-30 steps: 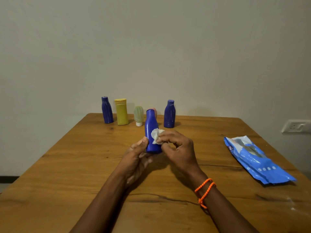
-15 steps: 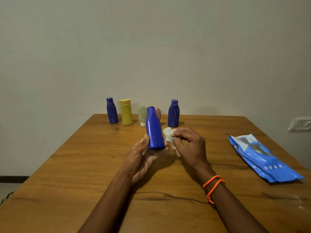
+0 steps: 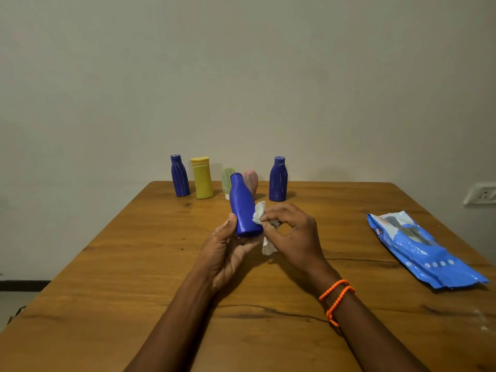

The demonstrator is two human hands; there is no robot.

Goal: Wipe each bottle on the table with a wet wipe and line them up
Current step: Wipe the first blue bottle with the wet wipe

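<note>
Back against the blue bottle comes the wet wipe, pinched by the right hand, after sitting apart half a second ago. Left hand grips the bottle's base, tilted above mid-table. Five bottles stand along the far edge; bare wood separates hands from the wipes pack at right.

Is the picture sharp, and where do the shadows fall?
Head view: fairly sharp, with soft, dim light; the hands cast a faint shadow on the table beneath them; the wipes pack shows mild glare; the wide lens tilts the wall socket at the right edge.
</note>
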